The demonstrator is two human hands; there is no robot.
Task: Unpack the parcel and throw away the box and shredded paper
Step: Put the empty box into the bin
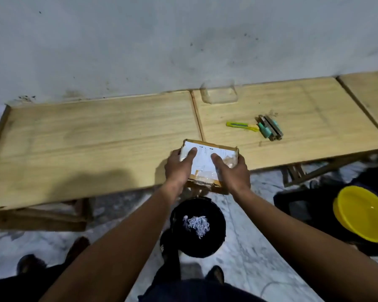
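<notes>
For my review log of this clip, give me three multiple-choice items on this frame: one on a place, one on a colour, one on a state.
1. Where is the shredded paper?
A. in the black bin
B. on the table
C. in the yellow bowl

2. What colour is the utility knife on the table?
A. red
B. yellow-green
C. white

3. How is the box held?
A. by one hand
B. by no hand
C. by both hands

Answers:
1 A: white shreds lie inside the black bin.
2 B: its body is yellow-green.
3 C: the left hand and right hand grip its sides at the table edge.
</notes>
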